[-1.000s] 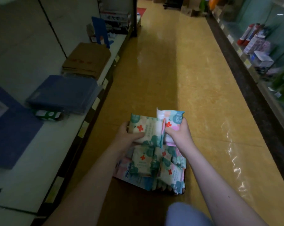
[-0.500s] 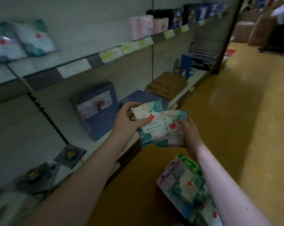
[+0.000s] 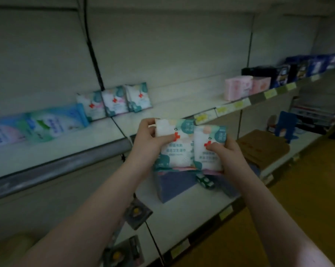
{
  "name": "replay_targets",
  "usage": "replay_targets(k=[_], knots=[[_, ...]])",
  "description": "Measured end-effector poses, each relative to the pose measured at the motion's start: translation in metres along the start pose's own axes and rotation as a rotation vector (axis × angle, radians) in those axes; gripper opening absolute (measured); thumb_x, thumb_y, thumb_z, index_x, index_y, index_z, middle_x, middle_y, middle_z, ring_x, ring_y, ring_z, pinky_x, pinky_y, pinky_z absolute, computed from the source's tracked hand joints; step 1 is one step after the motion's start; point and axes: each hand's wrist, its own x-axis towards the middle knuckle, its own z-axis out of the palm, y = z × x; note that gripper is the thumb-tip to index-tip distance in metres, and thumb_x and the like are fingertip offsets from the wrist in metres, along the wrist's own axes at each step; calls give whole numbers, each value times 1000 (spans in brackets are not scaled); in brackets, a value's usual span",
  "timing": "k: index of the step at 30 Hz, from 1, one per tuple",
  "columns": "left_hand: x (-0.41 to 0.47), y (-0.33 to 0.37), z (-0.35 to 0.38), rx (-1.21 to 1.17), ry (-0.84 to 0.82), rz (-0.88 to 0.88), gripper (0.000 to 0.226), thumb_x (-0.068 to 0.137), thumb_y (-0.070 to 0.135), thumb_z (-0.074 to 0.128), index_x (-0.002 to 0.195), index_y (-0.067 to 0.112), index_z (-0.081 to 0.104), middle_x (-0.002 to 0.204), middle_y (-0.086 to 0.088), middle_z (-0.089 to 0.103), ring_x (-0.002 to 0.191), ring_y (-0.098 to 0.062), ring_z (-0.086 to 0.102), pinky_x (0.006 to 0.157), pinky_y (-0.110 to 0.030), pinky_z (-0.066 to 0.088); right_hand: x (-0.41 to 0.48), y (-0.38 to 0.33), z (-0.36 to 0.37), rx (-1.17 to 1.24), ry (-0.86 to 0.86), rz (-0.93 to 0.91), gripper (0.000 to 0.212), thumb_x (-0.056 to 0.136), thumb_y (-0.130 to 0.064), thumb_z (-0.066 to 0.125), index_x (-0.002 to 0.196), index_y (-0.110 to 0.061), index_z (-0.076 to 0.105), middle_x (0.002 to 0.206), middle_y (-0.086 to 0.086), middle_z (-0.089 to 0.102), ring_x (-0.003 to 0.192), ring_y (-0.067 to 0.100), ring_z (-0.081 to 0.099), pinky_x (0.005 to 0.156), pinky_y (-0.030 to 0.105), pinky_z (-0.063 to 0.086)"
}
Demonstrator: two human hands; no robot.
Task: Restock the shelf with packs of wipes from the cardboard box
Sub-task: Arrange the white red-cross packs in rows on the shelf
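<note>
Left hand (image 3: 149, 139) grips left pack (image 3: 173, 149), right hand (image 3: 227, 154) grips right pack (image 3: 208, 158); packs upright, touching side by side. Since half-second ago: both lifted higher, now before shelf (image 3: 172, 110) holding shelved packs (image 3: 115, 102).

Plenty of open shelf (image 3: 182, 110) between the three standing wipe packs (image 3: 114, 102) on the left and the pink packs (image 3: 238, 87) on the right; bigger blue packs (image 3: 47, 124) crowd the left end.

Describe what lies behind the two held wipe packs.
Below the packs, a blue box and small green item show on the lower shelf; the box's top is covered.
</note>
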Motion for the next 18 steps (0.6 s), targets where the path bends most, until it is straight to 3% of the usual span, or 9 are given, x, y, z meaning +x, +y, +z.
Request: replay_targets(k=[3, 8, 12, 15, 18], knots=[[19, 22, -36, 22, 69, 54, 46, 77, -1, 70, 111, 18, 44, 112, -7, 62, 88, -19, 66, 53, -21, 54, 23, -14, 40, 13, -70, -49, 34, 87, 2, 54, 116, -14, 48, 108, 10, 64, 92, 28, 67, 78, 44, 57], [62, 55, -91, 88, 220, 171, 52, 75, -4, 71, 114, 15, 42, 106, -2, 60, 88, -16, 64, 59, -24, 57, 67, -39, 98, 21, -124, -134, 25, 88, 1, 53, 106, -16, 46, 102, 7, 61, 82, 20, 67, 64, 36, 60], [103, 68, -138, 288, 257, 224, 48, 77, -1, 71, 109, 21, 42, 99, 2, 55, 84, -14, 61, 61, -27, 57, 108, -41, 147, 17, -180, -125, 32, 88, 2, 51, 116, -11, 43, 100, 4, 60, 85, 21, 66, 65, 36, 59], [136, 69, -167, 487, 274, 222, 40, 73, 1, 74, 92, 21, 45, 89, -3, 55, 77, -20, 57, 68, -37, 53, 141, -33, 179, -49, -225, -135, 34, 86, 6, 53, 115, -10, 45, 98, 5, 61, 79, 16, 65, 58, 27, 59], [166, 66, -188, 662, 281, 223, 39, 71, 1, 75, 94, 15, 47, 82, 1, 49, 70, -15, 50, 63, -31, 48, 170, -23, 203, -130, -263, -119, 37, 83, 10, 57, 111, -11, 46, 98, 6, 62, 74, 12, 64, 50, 21, 54]])
